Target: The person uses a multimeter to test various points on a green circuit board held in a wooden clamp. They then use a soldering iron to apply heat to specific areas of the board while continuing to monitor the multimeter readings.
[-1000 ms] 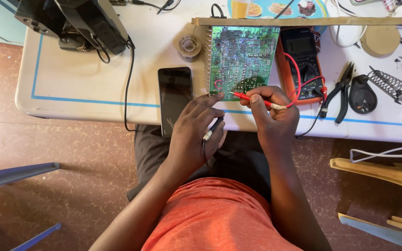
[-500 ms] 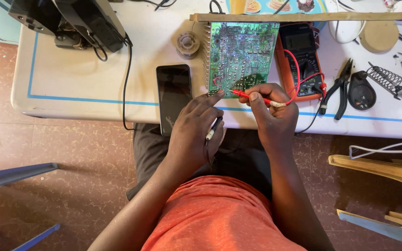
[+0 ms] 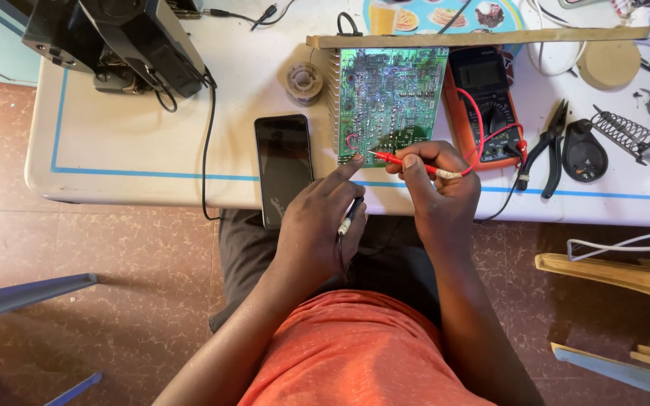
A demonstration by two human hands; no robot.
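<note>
- Head view, right hand (image 3: 441, 192): fingers pinched narrow round a red probe (image 3: 408, 160), its tip on the near edge of the green circuit board (image 3: 389, 98).
- Left hand (image 3: 317, 225): fingers curled round a black probe (image 3: 349, 216), tip pointing away from the board; forefinger stretched to the board's near-left corner.
- Circuit board: flat on the desk (image 3: 137, 143), close to its near edge, solder side up.
- Orange multimeter (image 3: 487, 101): just right of the board, red lead looping to the right hand.
- Black phone (image 3: 283, 167): left of the board, overhanging the near edge.
- Pliers (image 3: 547, 146): well right.
- Step, judged: probing a solder point. Only one probe is on the board; a reading would seem to call for the black tip too.
</note>
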